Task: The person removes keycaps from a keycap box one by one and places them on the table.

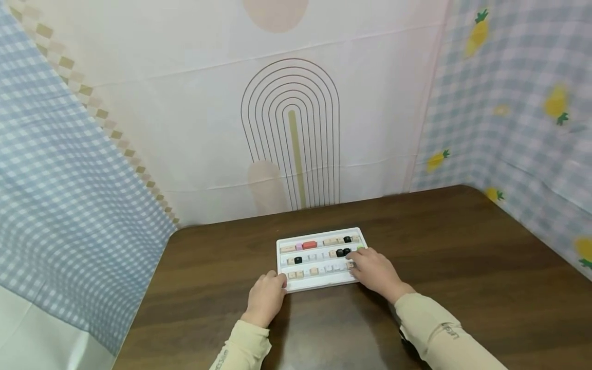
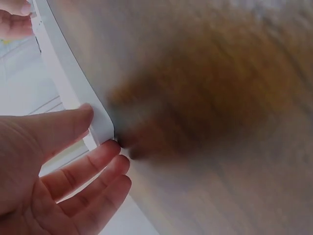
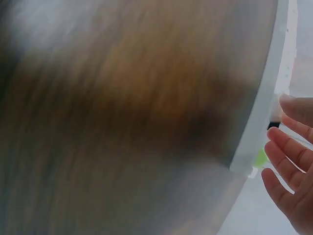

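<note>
A shallow white tray lies on the wooden table, with rows of small keycaps in beige, white, black, red and pink. My left hand holds the tray's near left corner; in the left wrist view the thumb is on the front wall and the fingers are at the side. Over the tray's right end is my right hand. Its thumb and index finger pinch a beige keycap in the nearest row. Beside the other fingers sit black keycaps and a green keycap, partly hidden by them.
The dark brown table extends around the tray. Behind it hangs a pale cloth with arch lines, and checked cloths hang at both sides.
</note>
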The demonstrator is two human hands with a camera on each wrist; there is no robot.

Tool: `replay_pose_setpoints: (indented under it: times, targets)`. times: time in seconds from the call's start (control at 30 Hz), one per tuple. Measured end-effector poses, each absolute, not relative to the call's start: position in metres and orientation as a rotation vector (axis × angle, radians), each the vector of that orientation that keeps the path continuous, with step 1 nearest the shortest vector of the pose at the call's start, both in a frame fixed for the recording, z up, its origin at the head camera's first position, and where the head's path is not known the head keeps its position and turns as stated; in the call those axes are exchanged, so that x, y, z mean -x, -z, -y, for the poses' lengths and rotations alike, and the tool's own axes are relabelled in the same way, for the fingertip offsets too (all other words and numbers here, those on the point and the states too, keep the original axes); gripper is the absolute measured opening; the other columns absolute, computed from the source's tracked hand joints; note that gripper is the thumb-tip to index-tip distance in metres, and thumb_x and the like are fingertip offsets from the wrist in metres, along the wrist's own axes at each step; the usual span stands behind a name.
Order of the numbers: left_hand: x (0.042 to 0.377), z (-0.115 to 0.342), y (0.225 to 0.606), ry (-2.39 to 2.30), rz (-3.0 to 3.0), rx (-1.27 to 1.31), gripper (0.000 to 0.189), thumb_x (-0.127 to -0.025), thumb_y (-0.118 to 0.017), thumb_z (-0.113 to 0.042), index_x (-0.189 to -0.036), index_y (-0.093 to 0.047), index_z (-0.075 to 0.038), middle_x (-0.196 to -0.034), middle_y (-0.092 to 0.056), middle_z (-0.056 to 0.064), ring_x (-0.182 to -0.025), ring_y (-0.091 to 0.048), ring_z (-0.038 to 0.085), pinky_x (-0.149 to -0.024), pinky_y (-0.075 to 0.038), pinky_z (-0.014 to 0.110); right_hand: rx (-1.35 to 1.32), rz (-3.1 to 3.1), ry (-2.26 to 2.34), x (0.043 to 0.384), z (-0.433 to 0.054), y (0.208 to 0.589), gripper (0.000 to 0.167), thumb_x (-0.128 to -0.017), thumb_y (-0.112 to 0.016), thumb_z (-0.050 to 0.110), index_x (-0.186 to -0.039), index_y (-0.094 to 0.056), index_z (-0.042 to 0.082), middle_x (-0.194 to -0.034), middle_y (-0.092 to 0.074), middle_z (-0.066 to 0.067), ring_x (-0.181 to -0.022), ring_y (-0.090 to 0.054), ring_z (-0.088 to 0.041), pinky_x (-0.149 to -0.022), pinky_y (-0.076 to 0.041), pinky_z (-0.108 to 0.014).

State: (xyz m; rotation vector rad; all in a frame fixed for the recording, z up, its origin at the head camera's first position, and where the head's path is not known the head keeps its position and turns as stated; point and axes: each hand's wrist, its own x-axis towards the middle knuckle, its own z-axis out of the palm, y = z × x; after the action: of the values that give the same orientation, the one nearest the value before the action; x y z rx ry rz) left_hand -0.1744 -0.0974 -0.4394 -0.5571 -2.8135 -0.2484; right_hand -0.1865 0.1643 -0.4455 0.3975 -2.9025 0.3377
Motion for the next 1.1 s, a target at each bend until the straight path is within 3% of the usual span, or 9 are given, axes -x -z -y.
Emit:
replay_pose_setpoints:
  times: [0.13, 0.33, 0.7, 1.1]
  targets:
    - [0.174, 0.096, 0.440, 0.250, 2.798, 0.545, 0.021, -0.069, -0.076, -0.011, -0.067, -0.055, -0.013, -0.069, -0.054, 0.003, -0.060, -0.053, 0.021, -0.050, -0.044, 0.031, -0.392, 2.879, -0.280, 0.189, -0.160, 0.452, 0.012, -0.081, -0.065, 0.014, -0.092, -0.066, 0.010, -0.086, -0.063, -0.003, -0.078, -0.058, -0.021, -0.064, -0.047, -0.033]
    - [0.172, 0.092, 0.438, 0.219, 2.791, 0.534, 0.023, -0.068, -0.077, -0.013, -0.067, -0.054, -0.013, -0.070, -0.055, 0.004, -0.060, -0.053, 0.023, -0.049, -0.045, 0.033, -0.402, 2.826, -0.212, 0.189, -0.161, 0.456, 0.006, -0.080, -0.067, 0.014, -0.084, -0.064, 0.012, -0.083, -0.063, -0.002, -0.077, -0.057, -0.020, -0.064, -0.048, -0.032]
    - [0.175, 0.097, 0.436, 0.224, 2.805, 0.526, 0.023, -0.069, -0.077, -0.013, -0.068, -0.054, -0.013, -0.071, -0.056, 0.005, -0.060, -0.054, 0.023, -0.049, -0.045, 0.034, -0.273, 2.816, -0.333, 0.189, -0.186, 0.445, 0.014, -0.083, -0.065, 0.014, -0.095, -0.066, 0.007, -0.094, -0.066, -0.007, -0.084, -0.061, -0.024, -0.066, -0.050, -0.038]
    - [0.173, 0.095, 0.432, 0.224, 2.837, 0.532, 0.021, -0.070, -0.076, -0.012, -0.070, -0.055, -0.013, -0.074, -0.056, 0.005, -0.064, -0.055, 0.023, -0.050, -0.046, 0.034, -0.092, 2.998, -0.271, 0.180, -0.230, 0.446, 0.007, -0.087, -0.059, 0.014, -0.090, -0.063, 0.009, -0.088, -0.059, -0.008, -0.081, -0.058, -0.029, -0.063, -0.049, -0.042]
